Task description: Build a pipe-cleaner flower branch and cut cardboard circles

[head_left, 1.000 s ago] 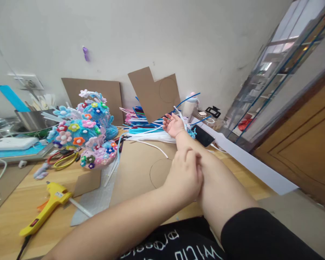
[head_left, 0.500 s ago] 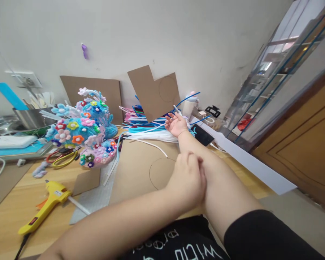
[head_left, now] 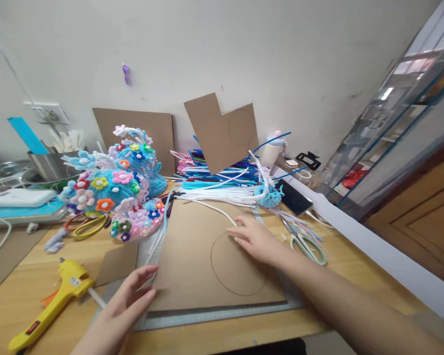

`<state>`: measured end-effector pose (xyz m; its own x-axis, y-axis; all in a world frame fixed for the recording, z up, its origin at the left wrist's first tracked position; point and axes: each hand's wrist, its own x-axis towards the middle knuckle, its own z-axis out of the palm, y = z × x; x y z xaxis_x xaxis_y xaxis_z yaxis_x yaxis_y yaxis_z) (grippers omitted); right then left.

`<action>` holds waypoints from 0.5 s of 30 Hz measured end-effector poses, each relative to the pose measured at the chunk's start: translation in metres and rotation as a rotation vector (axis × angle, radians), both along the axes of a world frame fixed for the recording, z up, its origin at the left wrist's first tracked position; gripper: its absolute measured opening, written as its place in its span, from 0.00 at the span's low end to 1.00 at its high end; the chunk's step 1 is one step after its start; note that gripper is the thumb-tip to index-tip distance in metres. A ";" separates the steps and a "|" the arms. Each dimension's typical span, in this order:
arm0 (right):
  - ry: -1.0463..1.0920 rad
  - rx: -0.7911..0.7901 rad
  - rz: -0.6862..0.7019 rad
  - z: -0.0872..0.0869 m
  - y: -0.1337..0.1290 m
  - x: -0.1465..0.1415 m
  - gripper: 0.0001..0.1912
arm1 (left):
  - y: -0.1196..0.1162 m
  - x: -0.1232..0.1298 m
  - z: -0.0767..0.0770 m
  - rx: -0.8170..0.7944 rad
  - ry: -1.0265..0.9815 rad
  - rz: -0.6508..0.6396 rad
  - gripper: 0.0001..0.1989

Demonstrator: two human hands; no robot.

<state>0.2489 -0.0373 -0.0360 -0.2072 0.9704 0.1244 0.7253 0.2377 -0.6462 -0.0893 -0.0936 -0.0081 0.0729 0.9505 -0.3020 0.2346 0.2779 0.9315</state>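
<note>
A brown cardboard sheet (head_left: pixel 192 266) with a drawn circle lies on a grey mat on the table. My right hand (head_left: pixel 253 239) rests over its upper right part, fingers spread across the top of the circle, near the end of a white pipe cleaner (head_left: pixel 216 208). At the sheet's left edge is my left hand (head_left: pixel 131 296), thumb and fingers apart, with nothing between them. Behind the sheet lies a pile of white, blue and pink pipe cleaners (head_left: pixel 218 185).
A yellow glue gun (head_left: pixel 64 301) and a flower-covered blue craft (head_left: pixel 122 182) are on the left. Scissors (head_left: pixel 307 244), a phone (head_left: pixel 295 197) and a bottle (head_left: pixel 272 150) stand or lie at the right. Cut cardboard (head_left: pixel 214 133) leans at the back.
My hands have come apart: the left has left the right forearm for the sheet's left edge, and the right has come down onto the sheet. The view has shifted slightly.
</note>
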 end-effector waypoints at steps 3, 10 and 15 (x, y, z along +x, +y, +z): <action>-0.152 0.043 -0.015 -0.015 -0.008 -0.006 0.21 | 0.000 -0.011 -0.004 -0.080 -0.104 0.082 0.28; -0.297 0.106 -0.085 -0.032 0.002 0.000 0.21 | 0.005 0.012 -0.005 -0.193 -0.340 0.235 0.37; -0.324 0.126 -0.100 -0.030 0.006 0.011 0.18 | -0.005 0.044 -0.001 -0.225 -0.381 0.064 0.51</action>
